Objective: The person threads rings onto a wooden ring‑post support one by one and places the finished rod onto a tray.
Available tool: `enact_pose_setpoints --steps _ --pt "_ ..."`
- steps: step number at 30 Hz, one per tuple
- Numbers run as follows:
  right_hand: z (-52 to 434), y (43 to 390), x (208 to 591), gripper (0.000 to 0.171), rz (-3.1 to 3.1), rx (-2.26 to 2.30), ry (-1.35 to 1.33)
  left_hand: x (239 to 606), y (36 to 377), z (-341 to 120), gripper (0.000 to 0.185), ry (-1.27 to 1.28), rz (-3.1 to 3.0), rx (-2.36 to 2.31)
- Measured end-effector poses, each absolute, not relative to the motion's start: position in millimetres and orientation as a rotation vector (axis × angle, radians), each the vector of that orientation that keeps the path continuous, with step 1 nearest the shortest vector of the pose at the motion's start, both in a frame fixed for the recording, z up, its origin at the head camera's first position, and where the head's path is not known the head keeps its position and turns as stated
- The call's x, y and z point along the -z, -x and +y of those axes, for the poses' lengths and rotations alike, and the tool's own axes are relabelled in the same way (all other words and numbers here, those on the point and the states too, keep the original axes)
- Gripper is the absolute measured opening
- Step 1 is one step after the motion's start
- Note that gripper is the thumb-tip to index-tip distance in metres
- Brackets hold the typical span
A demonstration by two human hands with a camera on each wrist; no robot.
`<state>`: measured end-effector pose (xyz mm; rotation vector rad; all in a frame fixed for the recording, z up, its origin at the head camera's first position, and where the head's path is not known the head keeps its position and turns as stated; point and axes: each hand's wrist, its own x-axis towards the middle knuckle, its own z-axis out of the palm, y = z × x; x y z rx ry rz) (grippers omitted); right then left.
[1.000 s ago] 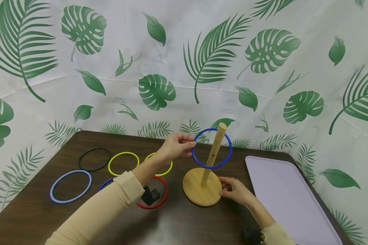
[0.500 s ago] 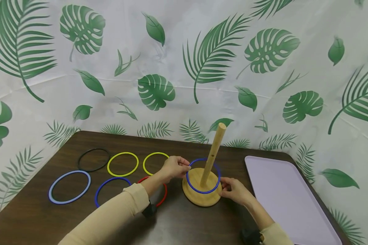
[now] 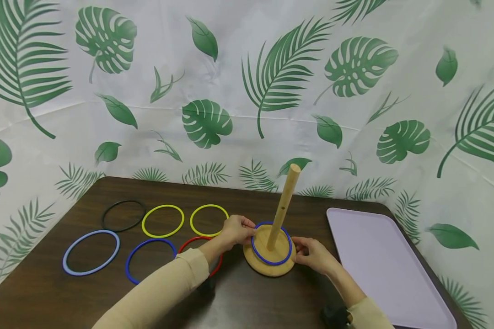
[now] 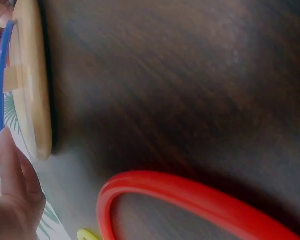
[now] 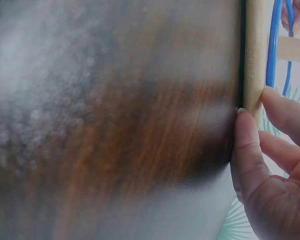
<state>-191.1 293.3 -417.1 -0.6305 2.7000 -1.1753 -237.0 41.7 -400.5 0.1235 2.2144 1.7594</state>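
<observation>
My left hand (image 3: 235, 231) pinches the left side of a thin blue ring (image 3: 272, 263). The ring encircles a wooden peg (image 3: 284, 203) low down, close over its round wooden base (image 3: 267, 272). In the left wrist view the blue ring (image 4: 0, 85) stands slightly apart from the flat top of the base (image 4: 37, 85), the left fingertips on its near end. At the base's right edge, my right hand (image 3: 316, 256) grips the rim between thumb and fingers, as the right wrist view shows on the base edge (image 5: 254, 60).
Left of the peg lie a red ring (image 3: 189, 242), another blue ring (image 3: 128, 261), two yellow rings (image 3: 163, 206) (image 3: 210, 206), a black ring (image 3: 123, 201) and a light blue ring (image 3: 81, 273). A lilac tray (image 3: 387, 265) lies on the right. Leaf-patterned cloth (image 3: 214, 173) hangs behind the table.
My left hand has lowered the blue ring from around the peg's upper part down to just over the base. The right hand has kept its grip on the base.
</observation>
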Motion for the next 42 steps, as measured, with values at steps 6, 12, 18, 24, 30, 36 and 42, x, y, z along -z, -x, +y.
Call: enact_pose_setpoints --steps 6,12,18,24,30,36,42 --pt "292 193 417 0.049 2.689 1.180 0.628 402 237 42 0.012 -0.151 2.239 -1.761" --pt "290 194 417 0.048 2.699 1.169 0.635 406 239 42 0.014 -0.174 2.274 -1.745" --pt "290 196 418 0.048 2.692 1.171 0.621 407 238 41 0.016 -0.218 2.332 -1.713" --pt "289 196 419 0.048 2.697 1.162 0.605 406 235 39 0.018 -0.249 2.375 -1.689" --pt "289 194 418 0.050 2.692 1.181 0.604 405 233 37 0.021 -0.321 2.406 -1.656" --pt "290 192 419 0.050 2.710 1.174 0.584 399 232 23 0.025 -0.401 2.426 -1.599" --pt "292 191 419 0.050 2.723 1.177 0.576 390 231 -9 0.025 -0.431 2.329 -1.637"
